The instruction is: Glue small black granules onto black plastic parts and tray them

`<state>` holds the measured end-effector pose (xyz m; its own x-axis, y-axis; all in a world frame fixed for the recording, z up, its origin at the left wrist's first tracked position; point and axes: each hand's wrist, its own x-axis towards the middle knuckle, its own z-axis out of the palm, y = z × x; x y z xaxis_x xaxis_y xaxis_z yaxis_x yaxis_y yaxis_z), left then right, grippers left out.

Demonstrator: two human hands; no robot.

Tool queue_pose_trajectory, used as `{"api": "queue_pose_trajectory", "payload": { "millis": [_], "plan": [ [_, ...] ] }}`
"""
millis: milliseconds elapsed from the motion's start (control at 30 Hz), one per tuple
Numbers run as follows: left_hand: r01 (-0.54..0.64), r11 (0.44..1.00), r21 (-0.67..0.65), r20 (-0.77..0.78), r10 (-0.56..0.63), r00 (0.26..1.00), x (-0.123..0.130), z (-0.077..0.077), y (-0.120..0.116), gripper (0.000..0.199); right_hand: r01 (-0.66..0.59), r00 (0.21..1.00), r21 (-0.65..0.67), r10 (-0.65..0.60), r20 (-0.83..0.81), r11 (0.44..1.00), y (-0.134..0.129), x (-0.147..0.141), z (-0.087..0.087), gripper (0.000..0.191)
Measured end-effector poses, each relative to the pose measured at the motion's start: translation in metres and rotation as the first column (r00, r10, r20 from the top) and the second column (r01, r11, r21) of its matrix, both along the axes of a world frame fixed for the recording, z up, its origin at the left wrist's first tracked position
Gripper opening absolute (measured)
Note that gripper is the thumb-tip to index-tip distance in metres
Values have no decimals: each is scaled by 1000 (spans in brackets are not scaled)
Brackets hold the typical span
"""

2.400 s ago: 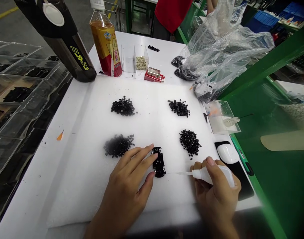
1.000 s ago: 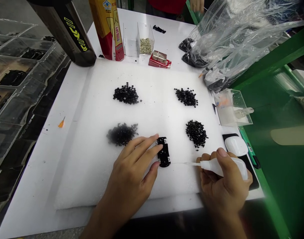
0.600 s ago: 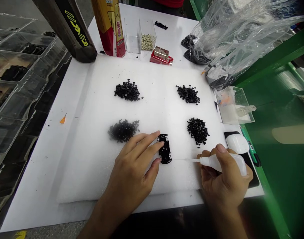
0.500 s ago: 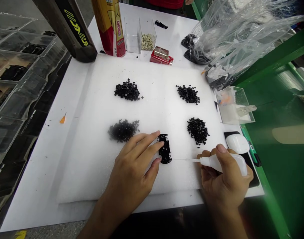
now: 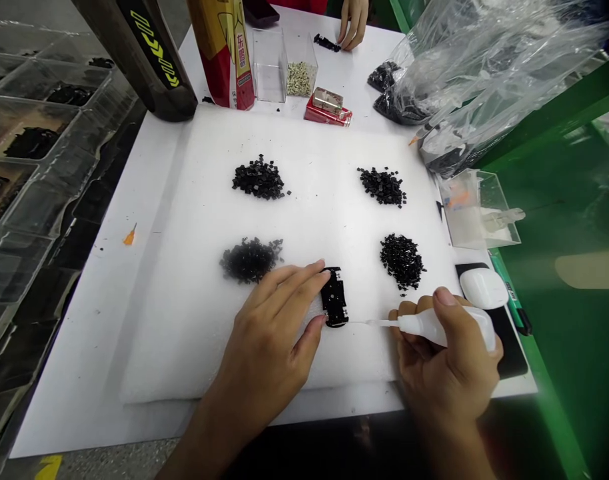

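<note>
1. Bottle [image 5: 434, 325], white, gripped in right hand [image 5: 447, 360]; thin nozzle [image 5: 383, 323] points left at lower end of black part [image 5: 334, 299], contact unclear.
2. Black part lies on white foam pad [image 5: 324, 160], between lower left pile [image 5: 252, 260] and lower right pile [image 5: 402, 262] of black bits.
3. Left hand [image 5: 274, 323] holds it down: fingertips at upper left edge, thumb at lower left.
4. Co-worker's hand [image 5: 354, 23] at far side, by dark piece [image 5: 326, 43].

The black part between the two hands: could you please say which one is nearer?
Left. The left hand touches the black part on its left side; the right hand is apart from it, to the right, holding the white bottle.
</note>
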<state>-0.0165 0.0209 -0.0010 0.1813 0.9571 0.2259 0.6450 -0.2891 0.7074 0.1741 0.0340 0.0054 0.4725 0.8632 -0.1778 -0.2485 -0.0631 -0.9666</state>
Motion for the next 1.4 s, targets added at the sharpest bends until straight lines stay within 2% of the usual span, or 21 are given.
{"api": "queue_pose_trajectory", "payload": {
  "millis": [100, 300, 500, 733, 900, 1233, 1400],
  "plan": [
    [0, 1000, -8, 4, 0, 1000, 0, 1, 0, 46, 4, 998, -55, -1, 61, 998, -1, -2, -1, 41],
    [-4, 1000, 0, -6, 4, 1000, 0, 0, -1, 44, -4, 992, -63, 11, 123, 998, -3, -2, -1, 44],
    [-4, 1000, 7, -6, 4, 1000, 1, -1, 1, 41, 53, 993, -101, -42, 111, 993, -4, -1, -2, 38],
    [-2, 1000, 19, 1, 2, 1000, 2, -1, 0, 41, 43, 992, -88, -33, 121, 995, -5, 1, -5, 31],
    [-4, 1000, 18, 0, 4, 1000, 1, -1, 0, 42, 27, 990, -78, -16, 138, 997, -5, 0, -4, 32],
    [-3, 1000, 18, 0, 3, 1000, 1, 0, -1, 41, 80, 994, -73, -73, 84, 994, -4, -1, -2, 33],
    [-2, 1000, 17, -5, 2, 1000, 2, -1, 0, 40, 75, 992, -76, -67, 107, 994, -4, -3, -4, 30]
  ]
}}
